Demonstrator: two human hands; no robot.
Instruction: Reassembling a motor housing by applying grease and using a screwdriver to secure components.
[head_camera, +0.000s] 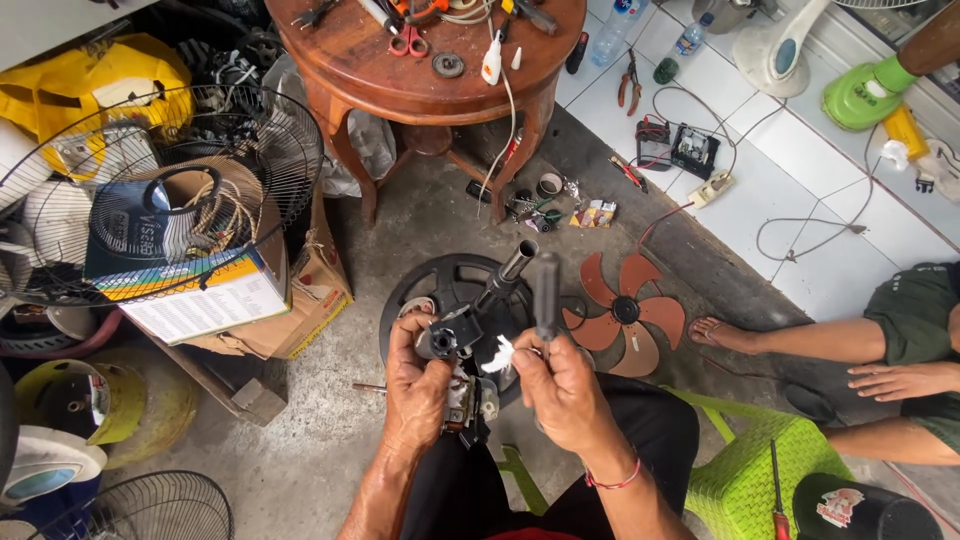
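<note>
Fan motor (455, 345) clamped in left hand (418, 385) fingers; right hand (562, 385) fingers wrapped around dark tool handle (546, 295), brown fan blade (625, 312) right.

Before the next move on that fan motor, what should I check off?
1. Left hand grips the fan motor assembly: ok, fingers wrapped round it.
2. Right hand holds the dark tool handle upright: ok.
3. Tool tip seated on the motor: cannot tell, the hand hides it.
4. Metal shaft free of obstruction: ok, it points up and away over the round black base.
5. Brown fan blade out of the way: ok, lying on the floor to the right.
6. Other person's hand apart from the work: ok, resting on their leg.
</note>
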